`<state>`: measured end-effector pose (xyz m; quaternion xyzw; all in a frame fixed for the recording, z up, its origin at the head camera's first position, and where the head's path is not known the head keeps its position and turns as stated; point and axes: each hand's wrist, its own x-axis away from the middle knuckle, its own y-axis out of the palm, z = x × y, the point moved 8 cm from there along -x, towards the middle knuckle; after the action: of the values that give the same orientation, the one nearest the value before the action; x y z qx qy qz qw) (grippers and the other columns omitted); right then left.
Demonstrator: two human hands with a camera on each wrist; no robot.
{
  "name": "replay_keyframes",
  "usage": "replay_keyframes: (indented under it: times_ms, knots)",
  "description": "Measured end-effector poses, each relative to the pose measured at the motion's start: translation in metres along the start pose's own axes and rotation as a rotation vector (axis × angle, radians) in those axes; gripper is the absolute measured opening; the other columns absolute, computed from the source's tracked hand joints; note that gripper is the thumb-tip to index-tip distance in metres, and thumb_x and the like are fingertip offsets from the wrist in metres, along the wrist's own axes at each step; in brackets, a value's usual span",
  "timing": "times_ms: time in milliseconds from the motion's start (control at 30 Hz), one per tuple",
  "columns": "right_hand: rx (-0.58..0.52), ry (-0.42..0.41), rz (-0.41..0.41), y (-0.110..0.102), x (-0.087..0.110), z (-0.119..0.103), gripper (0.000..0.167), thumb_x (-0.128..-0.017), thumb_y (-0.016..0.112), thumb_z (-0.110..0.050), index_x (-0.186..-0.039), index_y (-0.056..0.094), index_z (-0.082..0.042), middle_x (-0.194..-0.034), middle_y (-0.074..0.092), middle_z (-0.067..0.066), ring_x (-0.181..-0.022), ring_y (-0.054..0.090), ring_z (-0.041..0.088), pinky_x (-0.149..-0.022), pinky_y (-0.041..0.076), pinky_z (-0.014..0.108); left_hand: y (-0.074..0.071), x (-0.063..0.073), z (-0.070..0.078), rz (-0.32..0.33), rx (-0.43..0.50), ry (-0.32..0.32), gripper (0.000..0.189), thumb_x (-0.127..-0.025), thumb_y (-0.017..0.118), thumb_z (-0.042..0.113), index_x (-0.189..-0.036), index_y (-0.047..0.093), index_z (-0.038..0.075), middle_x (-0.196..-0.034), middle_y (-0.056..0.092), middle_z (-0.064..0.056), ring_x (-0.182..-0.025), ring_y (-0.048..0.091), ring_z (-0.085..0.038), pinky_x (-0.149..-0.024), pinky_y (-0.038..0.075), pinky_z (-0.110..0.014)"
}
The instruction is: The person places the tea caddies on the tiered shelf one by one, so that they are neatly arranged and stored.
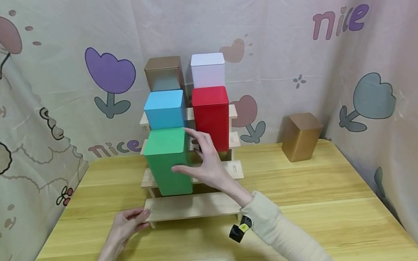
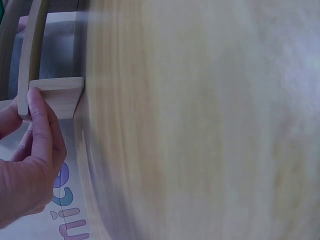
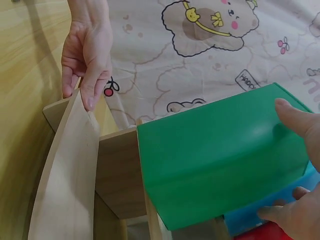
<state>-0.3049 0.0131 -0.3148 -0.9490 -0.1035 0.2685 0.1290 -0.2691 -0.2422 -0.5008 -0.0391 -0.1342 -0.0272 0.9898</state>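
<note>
A stepped wooden display shelf stands on the table. My left hand pinches the left end of its lowest board between thumb and fingers; the left wrist view shows this too. On the step above is a tall green box, upright at the left. My right hand is spread at its right side, thumb in front and fingers behind. In the right wrist view the thumb hovers just off the green face, and the fingertips are near the blue box.
Higher steps hold a blue box and brown box at left, a red box and white box at right. Another brown box stands on the table at back right. A printed curtain hangs behind.
</note>
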Motion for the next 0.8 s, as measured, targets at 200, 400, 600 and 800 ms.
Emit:
replay_keyframes:
  times_ms: [200,400,600,800]
  knots:
    - [-0.029,-0.089,0.044,-0.021,0.009,-0.008,0.083,-0.079,0.086,-0.012,-0.149,0.041,-0.014,-0.146,0.041,0.014,-0.133,0.045,0.034,-0.115,0.049,0.052,0.0,0.001,0.001,-0.003,0.001,-0.001,0.051,-0.099,0.061,0.004,-0.136,0.041,-0.025,-0.096,0.068,0.0,-0.079,0.07,-0.005,-0.078,0.065,-0.018]
    - [-0.054,-0.261,0.156,-0.061,0.02,-0.011,0.077,-0.074,0.085,0.006,-0.14,0.046,0.007,-0.138,0.046,0.026,-0.125,0.049,0.044,-0.109,0.053,0.057,0.001,0.001,0.001,0.001,0.007,0.002,0.051,-0.098,0.063,0.004,-0.135,0.043,-0.025,-0.096,0.069,0.001,-0.079,0.07,-0.005,-0.078,0.065,-0.018]
    - [0.022,-0.358,0.339,-0.123,0.034,0.002,0.065,-0.071,0.083,0.014,-0.129,0.053,0.011,-0.125,0.054,0.021,-0.114,0.056,0.021,-0.098,0.062,0.032,0.001,0.0,0.001,0.0,-0.002,0.007,0.05,-0.099,0.062,0.004,-0.134,0.043,-0.025,-0.095,0.068,0.003,-0.08,0.07,-0.004,-0.078,0.065,-0.018]
    - [0.182,-0.274,0.544,-0.184,0.047,0.028,0.055,-0.075,0.079,0.014,-0.125,0.056,0.014,-0.121,0.055,0.026,-0.109,0.054,0.008,-0.095,0.056,0.018,0.0,0.0,0.0,-0.001,-0.004,0.004,0.05,-0.099,0.061,0.004,-0.135,0.042,-0.025,-0.096,0.067,0.002,-0.081,0.069,-0.003,-0.079,0.065,-0.017]
